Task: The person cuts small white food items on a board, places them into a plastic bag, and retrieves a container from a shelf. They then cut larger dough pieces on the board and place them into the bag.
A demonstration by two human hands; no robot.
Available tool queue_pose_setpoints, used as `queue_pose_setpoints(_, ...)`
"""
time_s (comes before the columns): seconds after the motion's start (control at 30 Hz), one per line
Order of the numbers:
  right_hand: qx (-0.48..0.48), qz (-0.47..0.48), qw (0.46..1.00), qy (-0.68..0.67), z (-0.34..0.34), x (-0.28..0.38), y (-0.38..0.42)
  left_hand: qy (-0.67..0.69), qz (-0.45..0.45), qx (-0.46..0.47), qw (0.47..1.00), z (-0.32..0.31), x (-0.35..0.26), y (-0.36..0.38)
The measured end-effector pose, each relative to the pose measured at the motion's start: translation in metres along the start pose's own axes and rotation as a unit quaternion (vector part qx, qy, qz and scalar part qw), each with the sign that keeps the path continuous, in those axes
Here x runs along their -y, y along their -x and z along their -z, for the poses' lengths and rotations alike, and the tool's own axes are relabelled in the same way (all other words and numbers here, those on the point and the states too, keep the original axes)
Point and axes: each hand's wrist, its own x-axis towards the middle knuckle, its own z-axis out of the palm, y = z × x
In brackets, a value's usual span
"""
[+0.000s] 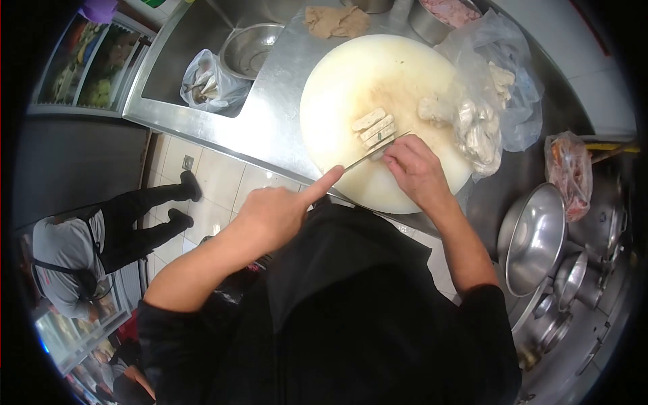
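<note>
My left hand (pixel 277 214) is wrapped round the handle of a knife (pixel 368 157), its index finger stretched along the back of the blade. The blade lies at a slant beside several pale, thick slices of food (pixel 376 128) on a round, cream-coloured cutting board (pixel 337 88). My right hand (pixel 420 170) is closed at the blade's far end, fingertips bent down towards the board; what they hold is hidden beneath them. Another pale lump of food (pixel 432 109) rests above that hand, next to a clear plastic bag (pixel 479 131) with more pale pieces inside.
A steel sink (pixel 169 74) at left holds a metal bowl (pixel 251 52) and a bagged item (pixel 212 84). A brown cloth (pixel 337 21) and a pot of pinkish meat (pixel 449 12) lie at the back. Steel bowls (pixel 536 239) stand at right. A person (pixel 74 253) is at left.
</note>
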Motion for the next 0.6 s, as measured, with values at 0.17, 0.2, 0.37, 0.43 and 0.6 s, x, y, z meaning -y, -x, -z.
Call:
queue_pose_setpoints(0.17, -0.014, 0.019, 1.000, 0.004, 0.000, -0.002, 0.000, -0.004, -0.043, -0.048, 0.998, 0.005, 0.001, -0.012)
queue_pose_setpoints(0.2, -0.015, 0.022, 1.000, 0.012, 0.000, 0.000, 0.000, -0.011, -0.038, -0.050, 0.998, 0.008, -0.001, -0.008)
queue_pose_setpoints(0.37, -0.021, 0.037, 0.998, 0.052, 0.000, -0.002, 0.004, -0.039, -0.015, -0.082, 0.996, 0.005, 0.001, 0.008)
queue_pose_setpoints(0.43, -0.039, 0.050, 0.996, 0.068, 0.000, -0.002, 0.002, -0.039, -0.013, -0.127, 0.991, -0.002, 0.008, 0.012)
queue_pose_setpoints(0.6, -0.085, 0.094, 0.988, 0.091, -0.003, -0.005, -0.002, -0.089, 0.008, -0.124, 0.988, -0.010, -0.001, 0.011)
